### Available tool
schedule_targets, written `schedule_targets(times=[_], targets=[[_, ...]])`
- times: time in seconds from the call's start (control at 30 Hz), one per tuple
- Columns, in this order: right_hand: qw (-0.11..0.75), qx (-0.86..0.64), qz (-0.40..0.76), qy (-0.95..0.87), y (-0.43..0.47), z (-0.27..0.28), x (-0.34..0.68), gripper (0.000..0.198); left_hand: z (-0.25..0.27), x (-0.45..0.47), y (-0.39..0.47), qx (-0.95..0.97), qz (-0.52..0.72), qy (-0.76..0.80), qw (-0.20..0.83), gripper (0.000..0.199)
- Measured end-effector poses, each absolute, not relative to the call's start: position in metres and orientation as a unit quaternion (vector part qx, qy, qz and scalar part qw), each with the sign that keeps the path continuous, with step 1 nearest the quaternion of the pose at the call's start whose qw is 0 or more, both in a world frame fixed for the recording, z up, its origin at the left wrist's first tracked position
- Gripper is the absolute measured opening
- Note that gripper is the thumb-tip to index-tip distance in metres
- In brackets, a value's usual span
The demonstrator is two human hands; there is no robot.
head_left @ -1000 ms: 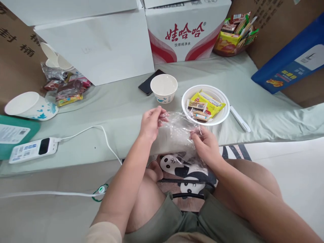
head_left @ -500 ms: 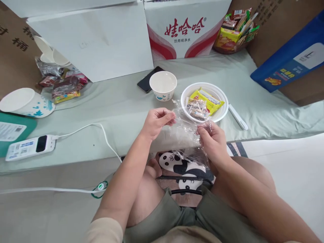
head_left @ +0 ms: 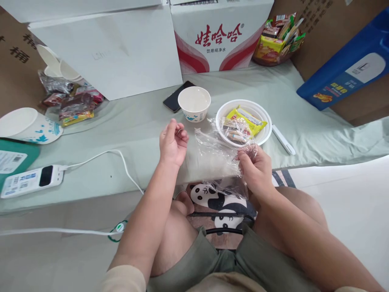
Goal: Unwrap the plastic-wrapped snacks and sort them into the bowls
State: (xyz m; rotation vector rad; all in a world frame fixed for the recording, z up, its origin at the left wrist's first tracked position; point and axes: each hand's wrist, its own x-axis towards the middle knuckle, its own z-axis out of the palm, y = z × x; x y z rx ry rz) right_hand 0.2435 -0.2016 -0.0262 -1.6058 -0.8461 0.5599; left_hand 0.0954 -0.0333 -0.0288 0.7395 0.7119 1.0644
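My right hand (head_left: 254,164) pinches a crumpled clear plastic bag (head_left: 214,156) between thumb and fingers. The bag stretches left over the cloth, and its lower part hangs past the table edge. To the left, my left hand (head_left: 174,142) is raised palm-up with loosely curled fingers, open and apart from the bag. Just behind the bag, a white bowl (head_left: 218,113) holds a yellow snack packet (head_left: 247,121) and some small clear-wrapped pieces (head_left: 237,132). A white paper cup with blue print (head_left: 194,105) stands upright beyond my left hand.
A dark phone (head_left: 174,100) lies behind the cup. A white-handled tool (head_left: 284,140) lies right of the bowl. A corded white power bank (head_left: 33,180) and a tipped paper cup (head_left: 27,125) lie at left. Boxes (head_left: 221,40), a snack basket (head_left: 273,52) and a blue container (head_left: 340,81) line the back.
My left hand has let go of the plastic bag and moved left, its fingers loosening. My right hand keeps its hold on the bag. The view has shifted slightly.
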Motion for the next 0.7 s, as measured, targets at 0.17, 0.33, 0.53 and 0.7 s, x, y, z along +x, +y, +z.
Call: schedule_targets(times=[0.17, 0.33, 0.53, 0.7], targets=[[0.541, -0.706, 0.252, -0.381, -0.204, -0.024, 0.241, 0.016, -0.027, 0.087, -0.042, 0.493, 0.23, 0.297, 0.785, 0.044], [0.527, -0.683, 0.326, -0.387, -0.205, -0.022, 0.234, 0.012, -0.03, 0.085, -0.042, 0.421, 0.41, 0.308, 0.748, 0.032], [0.585, -0.654, 0.343, -0.335, -0.201, -0.023, 0.236, 0.019, -0.033, 0.083, -0.053, 0.415, 0.139, 0.176, 0.882, 0.045], [0.578, -0.661, 0.347, -0.329, -0.202, -0.022, 0.243, 0.033, -0.028, 0.089, -0.06, 0.483, 0.172, 0.228, 0.828, 0.031]])
